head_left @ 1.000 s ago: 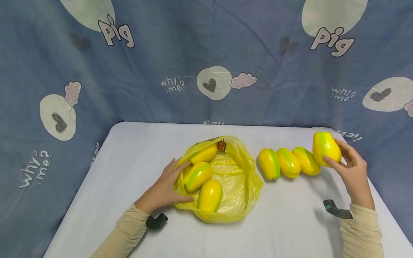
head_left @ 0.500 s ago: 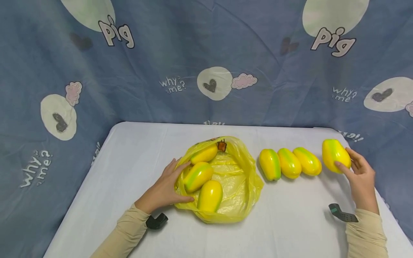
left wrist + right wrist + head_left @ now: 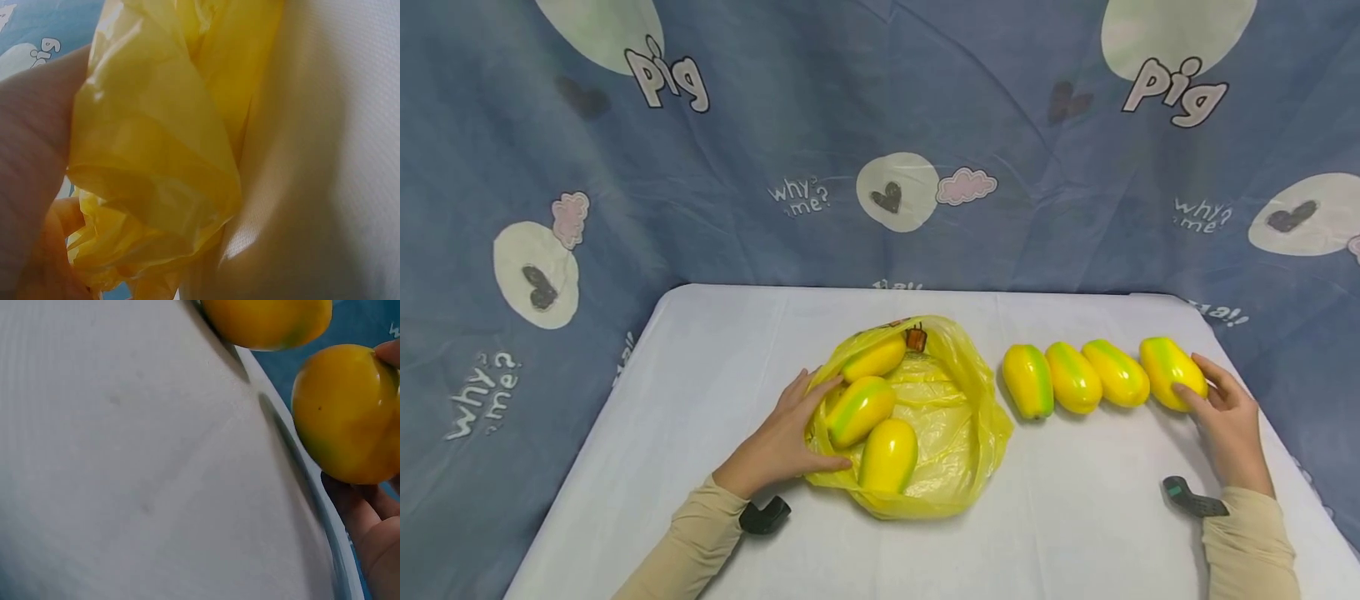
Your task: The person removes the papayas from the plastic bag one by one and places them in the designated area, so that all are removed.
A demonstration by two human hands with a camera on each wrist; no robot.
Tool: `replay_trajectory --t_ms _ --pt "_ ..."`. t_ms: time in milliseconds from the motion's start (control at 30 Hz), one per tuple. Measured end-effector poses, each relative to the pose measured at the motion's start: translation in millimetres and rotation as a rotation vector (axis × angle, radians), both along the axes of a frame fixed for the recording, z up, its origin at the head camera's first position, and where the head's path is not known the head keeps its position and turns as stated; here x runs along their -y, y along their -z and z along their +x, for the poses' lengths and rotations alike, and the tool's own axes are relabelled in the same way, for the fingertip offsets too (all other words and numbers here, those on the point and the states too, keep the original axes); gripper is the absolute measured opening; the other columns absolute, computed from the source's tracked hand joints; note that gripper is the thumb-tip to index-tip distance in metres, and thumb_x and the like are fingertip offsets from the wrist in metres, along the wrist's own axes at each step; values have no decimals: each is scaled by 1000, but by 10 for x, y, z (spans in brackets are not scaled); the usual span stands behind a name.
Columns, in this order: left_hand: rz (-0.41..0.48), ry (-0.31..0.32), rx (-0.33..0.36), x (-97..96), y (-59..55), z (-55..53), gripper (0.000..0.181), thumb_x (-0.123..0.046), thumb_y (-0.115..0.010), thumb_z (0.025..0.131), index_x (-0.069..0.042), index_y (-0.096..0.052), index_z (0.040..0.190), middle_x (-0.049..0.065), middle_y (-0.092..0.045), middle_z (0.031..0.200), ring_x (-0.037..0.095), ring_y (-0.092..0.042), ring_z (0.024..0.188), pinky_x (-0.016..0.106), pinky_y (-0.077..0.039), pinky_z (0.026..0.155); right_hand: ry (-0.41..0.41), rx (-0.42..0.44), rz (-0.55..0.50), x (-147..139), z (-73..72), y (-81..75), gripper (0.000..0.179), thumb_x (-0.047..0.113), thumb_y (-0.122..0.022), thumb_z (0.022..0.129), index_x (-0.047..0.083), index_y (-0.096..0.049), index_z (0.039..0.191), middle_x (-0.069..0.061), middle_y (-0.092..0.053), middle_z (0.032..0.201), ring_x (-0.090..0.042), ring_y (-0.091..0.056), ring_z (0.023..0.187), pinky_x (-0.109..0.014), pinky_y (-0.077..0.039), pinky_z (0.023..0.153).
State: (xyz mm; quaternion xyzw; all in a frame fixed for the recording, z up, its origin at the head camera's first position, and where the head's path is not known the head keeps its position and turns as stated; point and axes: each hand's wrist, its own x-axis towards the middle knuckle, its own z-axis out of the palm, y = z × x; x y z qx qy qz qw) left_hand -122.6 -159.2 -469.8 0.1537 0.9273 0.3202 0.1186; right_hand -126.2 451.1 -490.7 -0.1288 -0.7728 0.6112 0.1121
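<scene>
My right hand grips a glossy yellow fruit with a green streak, fingers and thumb at its right side. This fruit is at the right end of a row, beside a similar fruit; further left lie two more, a middle one and a leftmost one. In the right wrist view the gripped fruit sits close over the table. My left hand rests spread against the left rim of a yellow plastic bag. Inside the bag are three like fruits, the nearest one upright-looking.
Everything stands on a white-covered table. A blue printed curtain hangs behind and beside it. The fruit row is near the table's right rear edge. A dark wrist camera juts from the right wrist.
My right hand has carried its fruit rightward, then lowered it to the end of the row. My left hand and the bag have stayed in place.
</scene>
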Motion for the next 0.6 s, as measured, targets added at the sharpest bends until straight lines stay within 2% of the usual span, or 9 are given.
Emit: replay_trajectory --t_ms 67,233,367,600 --pt "-2 -2 6 -1 0 2 118 -66 -88 68 -34 -26 164 14 -10 175 41 -4 162 77 -28 116 -2 3 -10 6 -8 14 61 14 -71 99 21 -49 155 14 -49 151 14 -53 113 4 -41 87" --pt "-7 -3 -1 -2 -12 1 118 -65 -88 68 -34 -27 164 13 -10 175 41 -4 161 77 -28 116 -19 31 59 17 -18 24 62 20 -70 100 22 -46 156 10 -46 155 14 -50 116 4 -42 86" --pt "-1 1 -4 -4 -16 0 118 -65 -89 68 -33 -27 164 13 -10 175 41 -4 161 76 -29 116 -35 63 127 12 -8 18 63 24 -69 101 24 -43 158 11 -45 156 15 -48 118 5 -42 85" --pt "7 1 -3 -14 -7 1 118 -64 -89 68 -34 -27 163 14 -10 174 41 -5 161 76 -29 116 -55 94 142 -7 10 26 65 26 -69 101 23 -41 159 14 -44 157 16 -47 119 4 -42 87"
